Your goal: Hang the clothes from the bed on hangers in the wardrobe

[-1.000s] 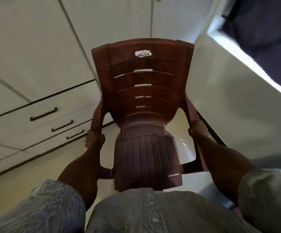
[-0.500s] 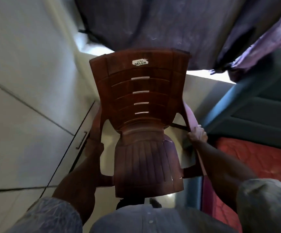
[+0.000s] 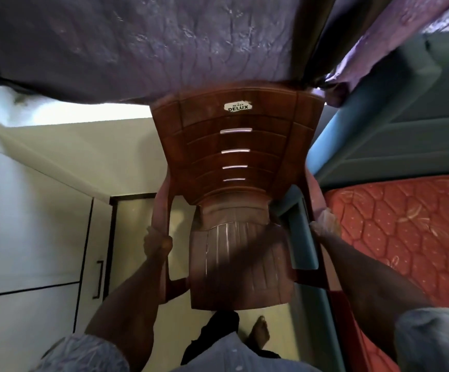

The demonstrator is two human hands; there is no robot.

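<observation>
Both hands, left hand (image 3: 157,241) and right hand (image 3: 325,224), grip the armrests of a lifted brown chair (image 3: 238,183); rigid plastic, probably light, best carried by those arms.

Dim room — daylight glares under the hanging purple curtain (image 3: 164,44), top left; wide-angle bending, edges softly blurred.

brown chair (image 3: 234,162), red quilted mattress (image 3: 405,226)

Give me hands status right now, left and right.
Left hand: closed, gripping the left armrest of the brown plastic chair.
Right hand: closed, gripping the chair's right armrest.
</observation>
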